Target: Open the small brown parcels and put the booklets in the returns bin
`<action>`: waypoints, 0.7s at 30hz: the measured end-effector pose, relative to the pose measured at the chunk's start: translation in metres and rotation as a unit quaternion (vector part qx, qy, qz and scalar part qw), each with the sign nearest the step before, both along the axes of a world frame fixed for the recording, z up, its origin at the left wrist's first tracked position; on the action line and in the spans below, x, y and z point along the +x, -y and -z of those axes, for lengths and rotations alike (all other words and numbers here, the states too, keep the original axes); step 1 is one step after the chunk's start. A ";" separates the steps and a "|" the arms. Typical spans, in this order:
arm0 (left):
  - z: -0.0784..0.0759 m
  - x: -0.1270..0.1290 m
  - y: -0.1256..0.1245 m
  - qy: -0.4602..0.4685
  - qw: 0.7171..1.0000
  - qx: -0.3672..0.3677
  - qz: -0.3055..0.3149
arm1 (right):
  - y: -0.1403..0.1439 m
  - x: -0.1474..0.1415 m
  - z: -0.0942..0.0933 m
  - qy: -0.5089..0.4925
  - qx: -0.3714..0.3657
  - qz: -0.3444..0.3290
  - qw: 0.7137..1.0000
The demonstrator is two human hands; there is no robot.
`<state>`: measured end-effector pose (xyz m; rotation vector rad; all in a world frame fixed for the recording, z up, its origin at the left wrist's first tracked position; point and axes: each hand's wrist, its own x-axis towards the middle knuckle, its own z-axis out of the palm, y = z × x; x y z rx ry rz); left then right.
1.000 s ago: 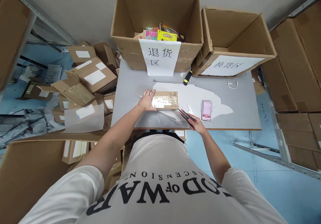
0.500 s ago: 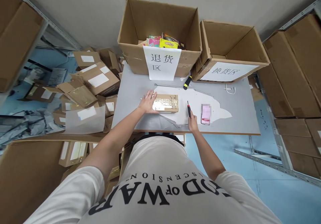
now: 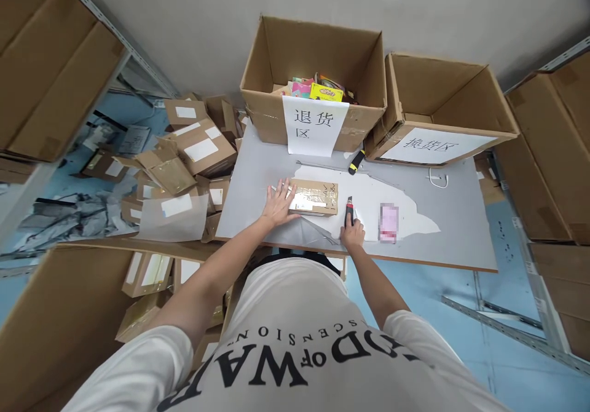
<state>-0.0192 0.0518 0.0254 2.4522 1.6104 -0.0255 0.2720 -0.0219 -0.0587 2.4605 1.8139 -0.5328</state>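
A small taped cardboard box lies flat on the table, its top shiny with clear tape and marked with handwriting at the right end. My left hand rests on the left end of that box, fingers spread. To the right of the box, my right hand grips a red-and-black box cutter; its blade end points away from me and stands apart from the box. A pink item with a blurred surface lies just right of this hand.
A large carton holding colourful packs and a second open carton stand along the table's back. A black-and-yellow cutter and a white cable loop lie before them. Opened boxes are heaped at the left.
My view has shifted, so the scene sits lower and further right. The box cutter has turned in my right hand, its flat side now showing. My left hand stays on the box.
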 end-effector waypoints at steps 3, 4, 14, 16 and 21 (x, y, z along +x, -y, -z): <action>0.001 -0.001 0.011 0.001 1.000 -0.003 -0.012 | -0.017 0.002 -0.019 -0.022 0.093 0.013 0.995; 0.001 0.000 0.014 0.002 1.000 -0.003 -0.018 | -0.027 0.001 -0.028 -0.030 0.127 0.012 0.991; 0.006 0.001 0.028 0.033 0.999 0.000 0.007 | -0.128 -0.048 -0.099 -0.047 0.055 -0.400 0.913; 0.008 -0.002 0.030 0.037 0.999 -0.004 0.020 | -0.136 -0.052 -0.099 -0.039 0.022 -0.425 0.904; 0.008 -0.006 0.030 0.048 0.998 -0.009 0.034 | -0.140 -0.060 -0.095 0.018 -0.006 -0.481 0.877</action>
